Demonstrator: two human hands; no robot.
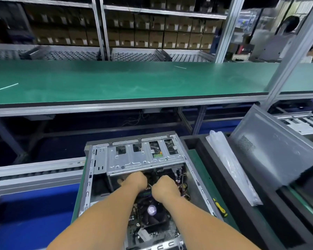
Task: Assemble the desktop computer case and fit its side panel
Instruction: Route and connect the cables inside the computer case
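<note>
Computer case [134,177], head view: it lies open side up at 6 o'clock in the frame, on a green-topped pallet [200,165] beside a roller conveyor [34,175]. Its silver drive cage [143,159] spans the far end; the motherboard with a round CPU fan [152,209] shows nearer the viewer, between the two forearms.

The left hand [134,181] and right hand [165,185] reach side by side into the case just below the drive cage, knuckles up. The fingers of both curl downward out of sight among dark cables [181,179]; whether they hold anything cannot be told.

At 3 o'clock from the case, a grey side panel [271,156] with a vent grille leans tilted in a black foam tray [224,210]. A clear plastic bag [229,165] lies between the panel and the case. A yellow-and-black screwdriver [220,207] rests on the pallet just beside the case's right wall.

At 12 o'clock, a long green desk [134,82] crosses the frame, with shelves of brown cartons [152,33] behind it.
</note>
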